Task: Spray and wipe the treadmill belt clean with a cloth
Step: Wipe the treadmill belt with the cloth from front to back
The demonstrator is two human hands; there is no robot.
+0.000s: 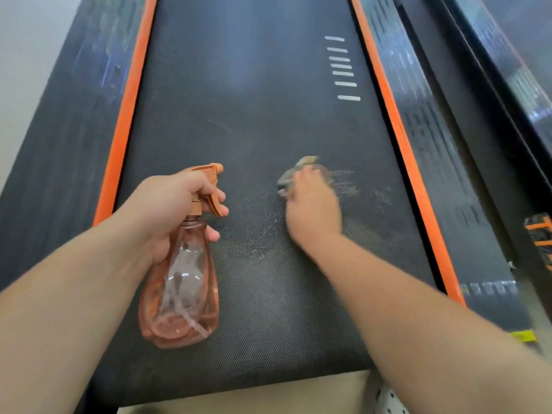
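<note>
Treadmill belt [254,100] under a spray bottle [182,288] and a cloth [294,171].
The dark belt carries pale smears [346,186] at its near middle. Above the belt's near left part, the left hand [167,204] holds the clear orange spray bottle, fingers [220,195] curled round neck and trigger. On the smears the blurred right hand [312,204] presses the crumpled cloth; whether its fingers are spread cannot be told.

Treadmill belt [254,115]: black, fine mesh texture, pale dusty smears mid-belt, right of centre.

Spray bottle [182,279]: clear pinkish-orange body, orange trigger head, nozzle pointing up the belt. Held by the neck in the left grip [176,204], over the belt's left half.

Cloth [294,171]: greyish, bunched, blurred. Held down on the belt under the right grip [310,207], beside the smears.
</note>
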